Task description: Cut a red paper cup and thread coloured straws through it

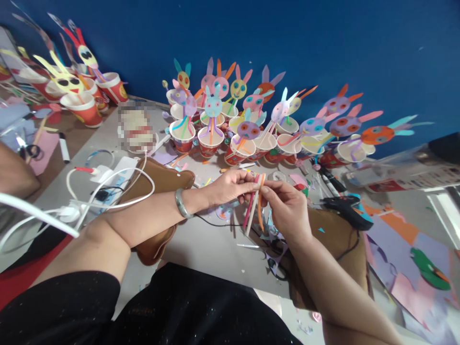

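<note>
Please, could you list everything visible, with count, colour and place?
Wall: one, blue, rear
Table: one, grey, below
Cups: many, mostly red, rear
Paper heads: many, multicoloured, above cups
Strips: at least three, pink, white, orange, between hands
Glue gun: one, black-blue, right
Cushions: two, brown, beside forearms
Power strip: one, white, left
Cables: several, mostly white, left
Paper sheets: several, multicoloured, right
Co-worker's arm: one, bare, left
Bracelet: one, grey, left wrist
Left hand: one, bare, centre
Right hand: one, bare, centre

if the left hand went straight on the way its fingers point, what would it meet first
Beyond the thin strips it holds, the left hand would probably meet the right hand first, just across from it, though depth is unclear from this one view.
</note>
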Motion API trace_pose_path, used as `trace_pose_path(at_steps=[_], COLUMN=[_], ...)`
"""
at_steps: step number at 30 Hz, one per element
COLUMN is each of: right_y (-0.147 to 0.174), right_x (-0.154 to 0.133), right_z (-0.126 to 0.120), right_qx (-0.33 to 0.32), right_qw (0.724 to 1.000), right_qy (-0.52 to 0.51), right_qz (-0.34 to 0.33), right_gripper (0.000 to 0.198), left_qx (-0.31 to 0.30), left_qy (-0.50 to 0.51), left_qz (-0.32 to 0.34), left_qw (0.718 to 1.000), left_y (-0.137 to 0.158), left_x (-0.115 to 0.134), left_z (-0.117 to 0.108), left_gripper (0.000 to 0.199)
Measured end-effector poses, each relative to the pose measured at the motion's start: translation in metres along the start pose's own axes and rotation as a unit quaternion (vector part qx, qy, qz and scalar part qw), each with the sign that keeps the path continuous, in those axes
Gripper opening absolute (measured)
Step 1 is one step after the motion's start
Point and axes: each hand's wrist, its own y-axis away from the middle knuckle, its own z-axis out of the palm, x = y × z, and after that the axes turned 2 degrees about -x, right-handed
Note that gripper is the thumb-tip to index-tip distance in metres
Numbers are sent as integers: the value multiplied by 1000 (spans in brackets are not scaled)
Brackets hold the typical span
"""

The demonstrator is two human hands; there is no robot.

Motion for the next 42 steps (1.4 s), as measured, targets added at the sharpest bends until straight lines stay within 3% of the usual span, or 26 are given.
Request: trace_pose_path(at_steps=[11, 23, 36, 42], right_y=[6, 9, 4, 7], right_x=[2, 0, 11, 4], right_z=[4, 13, 14, 17], right_qx=[-2, 7, -106, -130], right_qw=[992, 998, 982, 982], right_qy=[120, 60, -98, -87], right_qz=[-33, 3, 126, 106], right_gripper=[38, 41, 39, 33], left_qx=[36, 75, 84, 59], left_qy=[21, 5, 39, 14], left_qz=[-11, -4, -2, -15], left_qw=[999, 997, 996, 998], left_y=[0, 1, -3, 0], left_x=[3, 2, 7, 9], left_z=[3, 4, -1, 0], left_gripper=[28, 14, 16, 9])
